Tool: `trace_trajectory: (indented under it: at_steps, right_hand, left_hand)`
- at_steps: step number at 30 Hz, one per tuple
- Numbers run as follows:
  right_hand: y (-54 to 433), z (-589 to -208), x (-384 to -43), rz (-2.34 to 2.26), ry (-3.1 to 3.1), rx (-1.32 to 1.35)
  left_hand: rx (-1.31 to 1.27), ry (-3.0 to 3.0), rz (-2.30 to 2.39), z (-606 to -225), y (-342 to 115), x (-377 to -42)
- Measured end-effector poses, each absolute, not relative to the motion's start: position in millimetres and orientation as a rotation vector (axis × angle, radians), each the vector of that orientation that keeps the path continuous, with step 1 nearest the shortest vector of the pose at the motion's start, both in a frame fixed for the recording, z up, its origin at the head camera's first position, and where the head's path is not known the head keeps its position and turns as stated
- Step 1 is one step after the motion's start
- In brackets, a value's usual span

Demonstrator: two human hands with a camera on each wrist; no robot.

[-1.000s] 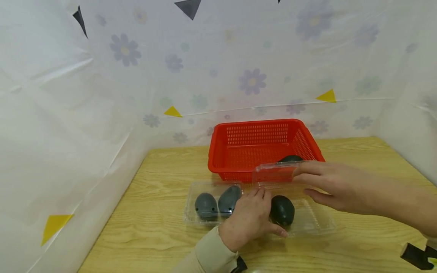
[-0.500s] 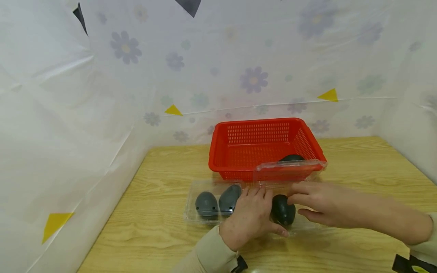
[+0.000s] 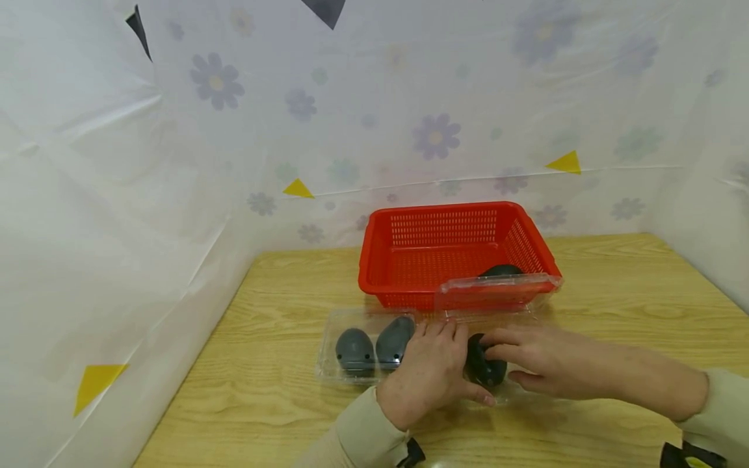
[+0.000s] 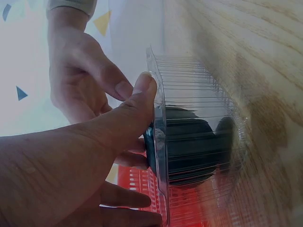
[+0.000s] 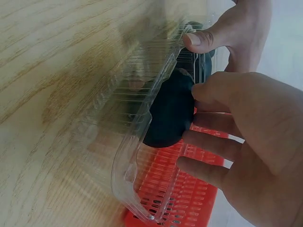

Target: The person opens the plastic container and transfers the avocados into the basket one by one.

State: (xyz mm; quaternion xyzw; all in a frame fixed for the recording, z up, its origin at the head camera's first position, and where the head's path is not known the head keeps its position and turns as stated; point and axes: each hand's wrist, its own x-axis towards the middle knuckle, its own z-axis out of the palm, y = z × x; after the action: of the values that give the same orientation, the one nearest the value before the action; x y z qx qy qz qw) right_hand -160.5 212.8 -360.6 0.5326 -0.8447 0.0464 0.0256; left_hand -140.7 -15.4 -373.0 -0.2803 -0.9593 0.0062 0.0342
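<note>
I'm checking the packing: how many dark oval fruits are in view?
4 visible: one fruit and another in the left clear box, a third in the open clear box by the right hand, a fourth in the red basket, partly covered. More may be hidden there.

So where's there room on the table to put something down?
Bare table shows left of the closed box, right of the red basket beyond the right arm, and in front between the sleeves. The middle is crowded: left hand, right hand, open box, closed box and red basket bunch together.
</note>
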Motion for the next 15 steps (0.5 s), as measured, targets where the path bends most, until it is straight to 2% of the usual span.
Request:
trace_trajectory:
  at_steps: [15]
  right_hand:
    - [209,-374,-168,0.174,-2.569,1.542]
  left_hand:
    - [-0.852,-2.985,0.074,-373,-13,-143]
